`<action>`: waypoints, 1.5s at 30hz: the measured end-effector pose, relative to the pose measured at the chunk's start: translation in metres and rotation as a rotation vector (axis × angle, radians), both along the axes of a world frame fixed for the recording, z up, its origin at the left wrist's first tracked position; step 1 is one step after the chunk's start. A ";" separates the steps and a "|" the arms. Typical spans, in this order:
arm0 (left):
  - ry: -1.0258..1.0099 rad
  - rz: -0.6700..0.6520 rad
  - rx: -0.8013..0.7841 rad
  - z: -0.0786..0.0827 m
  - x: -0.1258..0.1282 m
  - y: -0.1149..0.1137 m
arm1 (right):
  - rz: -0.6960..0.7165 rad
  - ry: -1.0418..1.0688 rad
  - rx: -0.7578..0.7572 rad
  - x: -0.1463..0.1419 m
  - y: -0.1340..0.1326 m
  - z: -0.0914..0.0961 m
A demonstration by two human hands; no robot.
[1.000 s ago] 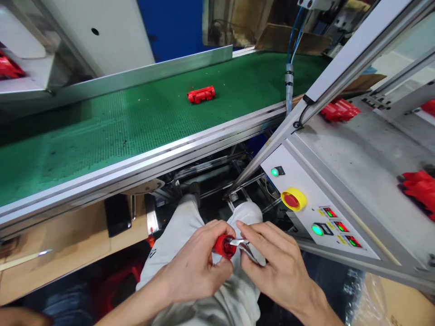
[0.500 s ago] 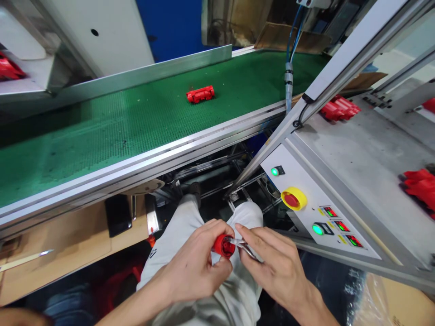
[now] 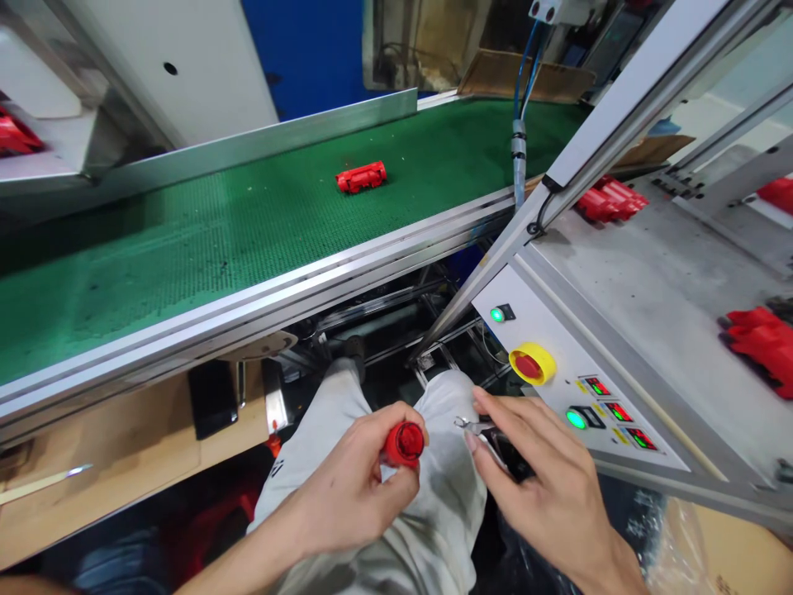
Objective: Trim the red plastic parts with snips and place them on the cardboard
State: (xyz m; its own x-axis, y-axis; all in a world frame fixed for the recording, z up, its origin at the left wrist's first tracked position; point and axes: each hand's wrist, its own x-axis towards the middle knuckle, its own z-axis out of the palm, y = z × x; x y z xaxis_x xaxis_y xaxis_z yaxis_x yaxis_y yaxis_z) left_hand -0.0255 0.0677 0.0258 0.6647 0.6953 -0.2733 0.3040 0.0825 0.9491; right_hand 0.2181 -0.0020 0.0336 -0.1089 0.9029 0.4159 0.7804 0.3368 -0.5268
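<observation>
Over my lap, my left hand (image 3: 353,487) is closed round a small red plastic part (image 3: 403,443), its round end facing up. My right hand (image 3: 533,479) holds small metal cutters (image 3: 474,426), their tips pointing left toward the red part with a gap between them. Both hands sit below the edge of a green conveyor belt (image 3: 204,240). One red part (image 3: 361,177) lies alone on the belt.
A control panel (image 3: 557,388) to the right carries a red emergency button on a yellow base (image 3: 531,364) and green lit buttons. More red parts (image 3: 610,201) lie on the grey machine table, others at the right edge (image 3: 765,340). A slanted aluminium frame bar (image 3: 595,149) crosses above.
My right hand has drawn the cutters away to the right, off the red part they touched before. The left hand has turned the part slightly.
</observation>
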 end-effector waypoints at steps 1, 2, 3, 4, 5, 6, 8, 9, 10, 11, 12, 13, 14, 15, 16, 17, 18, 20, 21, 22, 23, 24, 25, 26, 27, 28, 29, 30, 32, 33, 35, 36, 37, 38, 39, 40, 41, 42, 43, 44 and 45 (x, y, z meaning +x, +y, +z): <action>-0.007 0.001 -0.008 0.000 0.001 -0.001 | 0.008 -0.055 0.024 -0.001 -0.001 0.003; -0.010 -0.001 -0.006 -0.001 0.002 -0.001 | 0.017 -0.106 0.038 -0.003 -0.002 0.006; -0.009 -0.005 0.002 -0.001 0.003 -0.002 | 0.030 -0.152 0.041 -0.005 -0.003 0.008; -0.005 -0.011 0.012 -0.002 0.004 -0.004 | 0.045 -0.194 0.043 -0.007 -0.003 0.010; 0.001 -0.013 0.023 -0.002 0.004 -0.005 | 0.057 -0.233 0.040 -0.009 -0.003 0.011; 0.011 -0.013 0.034 -0.002 0.004 -0.006 | 0.067 -0.268 0.039 -0.011 -0.003 0.012; 0.042 -0.015 0.053 -0.002 0.003 -0.009 | 0.081 -0.322 0.038 -0.014 -0.002 0.013; 0.058 -0.019 0.061 -0.002 0.003 -0.010 | 0.085 -0.348 0.038 -0.015 -0.001 0.013; 0.074 -0.023 0.069 -0.002 0.003 -0.011 | 0.087 -0.374 0.037 -0.016 -0.001 0.014; 0.086 -0.027 0.076 -0.002 0.003 -0.011 | 0.089 -0.399 0.034 -0.017 0.000 0.014; 0.094 -0.026 0.082 -0.001 0.003 -0.011 | 0.090 -0.421 0.035 -0.018 0.000 0.015; 0.101 -0.024 0.088 -0.001 0.003 -0.012 | 0.089 -0.439 0.036 -0.019 0.000 0.015; 0.107 -0.021 0.093 0.000 0.003 -0.012 | 0.088 -0.450 0.037 -0.020 -0.001 0.016; 0.112 -0.021 0.096 0.000 0.003 -0.012 | 0.088 -0.451 0.041 -0.021 -0.001 0.016; 0.116 -0.021 0.096 0.000 0.003 -0.012 | 0.089 -0.445 0.042 -0.021 -0.002 0.016; 0.119 -0.025 0.094 0.001 0.003 -0.012 | 0.092 -0.437 0.043 -0.022 -0.002 0.016; 0.123 -0.030 0.088 0.001 0.003 -0.012 | 0.094 -0.428 0.043 -0.022 -0.003 0.016; 0.123 -0.034 0.066 0.000 0.003 -0.012 | 0.095 -0.425 0.042 -0.023 -0.003 0.015; 0.120 -0.036 0.056 0.000 0.003 -0.012 | 0.093 -0.435 0.044 -0.023 -0.003 0.015; 0.118 -0.034 0.052 0.000 0.003 -0.011 | 0.087 -0.453 0.045 -0.023 -0.003 0.015; 0.116 -0.032 0.053 -0.001 0.003 -0.011 | 0.079 -0.471 0.049 -0.023 -0.003 0.014; 0.116 -0.029 0.057 -0.001 0.003 -0.011 | 0.072 -0.486 0.052 -0.023 -0.004 0.014; 0.116 -0.025 0.061 -0.001 0.003 -0.011 | 0.067 -0.495 0.057 -0.024 -0.005 0.014; 0.117 -0.023 0.064 -0.001 0.004 -0.010 | 0.063 -0.498 0.062 -0.024 -0.005 0.013; 0.118 -0.021 0.064 0.000 0.004 -0.010 | 0.060 -0.499 0.068 -0.023 -0.006 0.012; 0.117 -0.022 0.062 0.000 0.005 -0.010 | 0.061 -0.500 0.072 -0.023 -0.007 0.011; 0.115 -0.022 0.059 0.000 0.005 -0.010 | 0.062 -0.501 0.076 -0.023 -0.008 0.010; 0.114 -0.023 0.056 0.000 0.005 -0.010 | 0.064 -0.503 0.079 -0.023 -0.009 0.009; 0.115 -0.021 0.052 0.000 0.006 -0.010 | 0.057 -0.504 0.087 -0.022 -0.009 0.006; 0.117 -0.020 0.047 0.000 0.006 -0.011 | 0.051 -0.502 0.088 -0.022 -0.009 0.006; 0.119 -0.016 0.038 0.000 0.007 -0.011 | 0.037 -0.491 0.084 -0.020 -0.008 0.005; 0.118 -0.012 0.033 0.000 0.007 -0.011 | 0.037 -0.479 0.081 -0.019 -0.008 0.006; 0.114 -0.009 0.029 0.000 0.007 -0.011 | 0.042 -0.465 0.082 -0.018 -0.008 0.008; 0.109 -0.007 0.028 0.000 0.007 -0.010 | 0.052 -0.449 0.084 -0.017 -0.009 0.009; 0.107 -0.004 0.031 0.000 0.008 -0.010 | 0.061 -0.436 0.091 -0.016 -0.010 0.011; 0.107 -0.004 0.034 -0.001 0.008 -0.010 | 0.066 -0.428 0.099 -0.015 -0.010 0.013; 0.109 -0.003 0.040 -0.001 0.009 -0.010 | 0.068 -0.429 0.102 -0.015 -0.011 0.015; 0.110 -0.004 0.045 -0.001 0.009 -0.010 | 0.065 -0.435 0.103 -0.015 -0.011 0.016; 0.116 -0.001 0.053 -0.002 0.010 -0.011 | 0.059 -0.445 0.103 -0.016 -0.010 0.017; 0.121 -0.003 0.058 -0.002 0.010 -0.011 | 0.053 -0.460 0.102 -0.016 -0.010 0.018; 0.126 -0.003 0.067 -0.003 0.010 -0.012 | 0.049 -0.475 0.101 -0.017 -0.009 0.018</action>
State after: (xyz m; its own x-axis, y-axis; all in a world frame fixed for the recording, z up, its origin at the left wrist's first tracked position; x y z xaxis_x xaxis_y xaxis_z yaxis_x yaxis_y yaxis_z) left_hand -0.0152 0.0556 0.0229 0.6301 0.7129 -0.3080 0.4215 0.0191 0.9066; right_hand 0.2008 -0.0114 0.0512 -0.3494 0.8496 0.3950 0.9086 0.4102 -0.0787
